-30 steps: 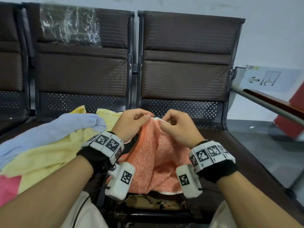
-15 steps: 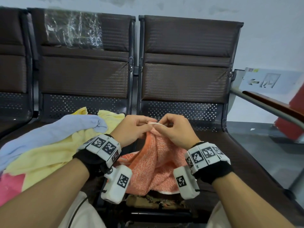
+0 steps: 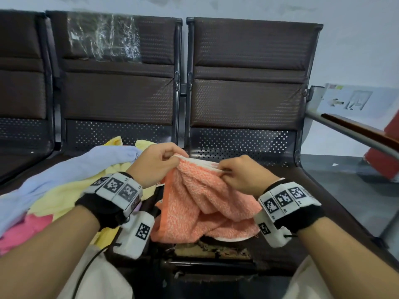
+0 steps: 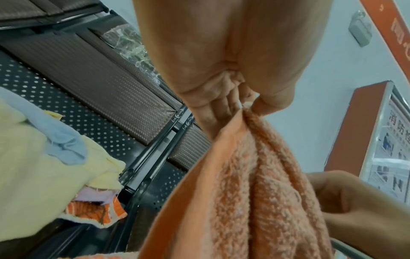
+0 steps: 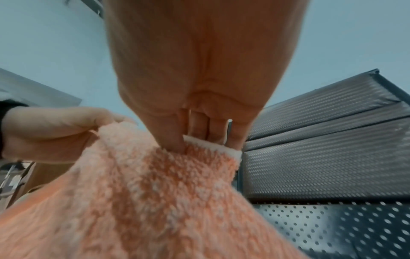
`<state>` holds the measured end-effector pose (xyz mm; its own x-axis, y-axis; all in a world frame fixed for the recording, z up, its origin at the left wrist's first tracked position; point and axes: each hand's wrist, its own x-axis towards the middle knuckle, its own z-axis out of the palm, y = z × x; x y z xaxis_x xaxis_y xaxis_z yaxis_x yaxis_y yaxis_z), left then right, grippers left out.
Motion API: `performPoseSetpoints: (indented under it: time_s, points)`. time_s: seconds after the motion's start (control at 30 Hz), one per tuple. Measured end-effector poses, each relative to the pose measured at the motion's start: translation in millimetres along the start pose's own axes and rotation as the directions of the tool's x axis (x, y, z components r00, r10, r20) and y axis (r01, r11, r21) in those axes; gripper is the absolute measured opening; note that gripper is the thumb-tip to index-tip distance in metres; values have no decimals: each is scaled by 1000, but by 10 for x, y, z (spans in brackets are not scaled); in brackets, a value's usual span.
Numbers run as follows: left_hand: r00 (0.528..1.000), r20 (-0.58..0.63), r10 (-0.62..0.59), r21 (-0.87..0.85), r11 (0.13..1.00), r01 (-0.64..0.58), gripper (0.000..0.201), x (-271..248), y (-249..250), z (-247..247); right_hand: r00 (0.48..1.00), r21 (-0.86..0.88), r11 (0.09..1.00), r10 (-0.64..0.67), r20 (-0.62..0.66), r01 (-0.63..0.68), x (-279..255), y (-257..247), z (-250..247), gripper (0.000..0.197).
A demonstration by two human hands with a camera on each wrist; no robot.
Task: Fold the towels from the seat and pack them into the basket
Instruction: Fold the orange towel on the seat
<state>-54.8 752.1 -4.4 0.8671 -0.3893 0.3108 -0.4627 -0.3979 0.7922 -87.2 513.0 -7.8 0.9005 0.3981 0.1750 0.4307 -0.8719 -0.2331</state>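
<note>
An orange towel [image 3: 200, 203] with a white edge hangs crumpled over the right seat. My left hand [image 3: 158, 162] pinches its top edge at the left and my right hand [image 3: 239, 173] pinches the same edge further right. The left wrist view shows thumb and fingers closed on the orange towel [image 4: 255, 184]. In the right wrist view my fingers clamp the white hem of the orange towel [image 5: 155, 192]. A heap of loose towels lies on the left seat: blue towel [image 3: 64, 175], yellow towel [image 3: 64, 197], pink towel [image 3: 21, 231]. No basket is in view.
Dark brown seats [image 3: 248, 93] stand in a row against a pale wall, with perforated metal at the back. A metal armrest [image 3: 354, 134] bounds the right seat. Grey floor [image 3: 345, 184] lies to the right. My knees sit at the bottom edge.
My hands have drawn apart along the orange towel's top edge, the right hand sliding right. A stretch of white hem now shows between them.
</note>
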Motion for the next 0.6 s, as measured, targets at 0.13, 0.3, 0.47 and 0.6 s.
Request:
performPoseSetpoints:
  time_s: [0.13,0.3,0.47,0.6]
  points:
    - [997,-4,81,59,995,-81,27,-67,95,-7,988,-75,991,103,-116,-112,-25,-19,-132,21]
    - [975,78,208,208,953,-220,23,-126,228,131,988,-313,939,122,-92,-145,-152,77,-291,40]
    - [977,-17,211,192,960,-204,23,-79,295,269,978,-244,955,194,74,-171,-276,58,-251,14]
    - [982,-184,36,114,993,-15,27,-23,392,351,953,160,942,302,-29,-294,-316,76,-278,5]
